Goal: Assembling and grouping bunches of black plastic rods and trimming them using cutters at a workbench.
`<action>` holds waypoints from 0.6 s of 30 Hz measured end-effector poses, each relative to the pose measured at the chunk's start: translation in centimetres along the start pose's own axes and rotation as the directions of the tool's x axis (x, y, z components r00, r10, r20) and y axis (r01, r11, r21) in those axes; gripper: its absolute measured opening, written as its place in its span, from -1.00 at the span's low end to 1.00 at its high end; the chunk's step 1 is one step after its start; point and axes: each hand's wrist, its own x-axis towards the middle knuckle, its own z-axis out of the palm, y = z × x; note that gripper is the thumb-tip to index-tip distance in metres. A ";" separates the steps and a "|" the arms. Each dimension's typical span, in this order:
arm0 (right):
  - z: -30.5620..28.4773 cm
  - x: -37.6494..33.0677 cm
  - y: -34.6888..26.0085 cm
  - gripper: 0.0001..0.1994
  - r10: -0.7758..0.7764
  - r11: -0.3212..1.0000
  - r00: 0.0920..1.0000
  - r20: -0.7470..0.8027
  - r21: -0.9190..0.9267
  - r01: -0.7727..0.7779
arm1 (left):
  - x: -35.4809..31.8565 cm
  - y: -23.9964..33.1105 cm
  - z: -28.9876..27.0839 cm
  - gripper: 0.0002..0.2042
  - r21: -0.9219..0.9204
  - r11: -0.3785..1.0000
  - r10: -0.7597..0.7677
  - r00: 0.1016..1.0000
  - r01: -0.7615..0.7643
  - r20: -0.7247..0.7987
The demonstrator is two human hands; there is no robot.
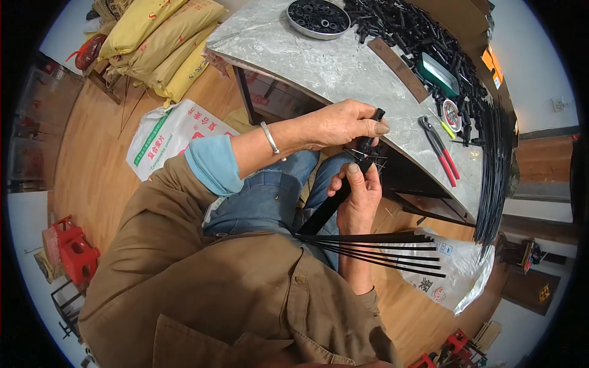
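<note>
My left hand [343,124] is closed on a small black tube piece [375,116] at the edge of the grey table [319,61]. Just below it, my right hand [359,195] grips a bundle of thin black rods [331,205] near its upper end, where thin wires stick out. The loose ends of the rods [392,251] fan out to the right over my lap. Both hands are close together, the left above the right.
On the table lie red-handled pliers [443,154], a round tray of black rings [318,17], a heap of black tube pieces [423,37], a wooden strip [399,69] and a long bundle of black rods [494,172]. Yellow sacks [162,43] and white bags [172,132] sit on the wooden floor.
</note>
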 end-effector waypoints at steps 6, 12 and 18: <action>0.1 0.1 0.0 -0.84 0.003 1.000 1.000 -0.002 0.000 -0.003 | -0.5 0.1 0.1 -0.62 -0.056 0.998 0.009 0.999 -0.007 0.036; 0.0 0.1 0.0 -0.86 0.016 1.000 1.000 -0.020 0.008 -0.016 | -0.1 -1.1 -0.4 -0.62 -0.158 0.987 0.028 0.996 -0.015 0.083; 0.1 0.2 0.0 -0.85 0.002 1.000 0.999 -0.034 0.002 -0.002 | -0.7 -0.4 0.1 -0.65 -0.116 0.993 -0.002 1.000 0.002 -0.002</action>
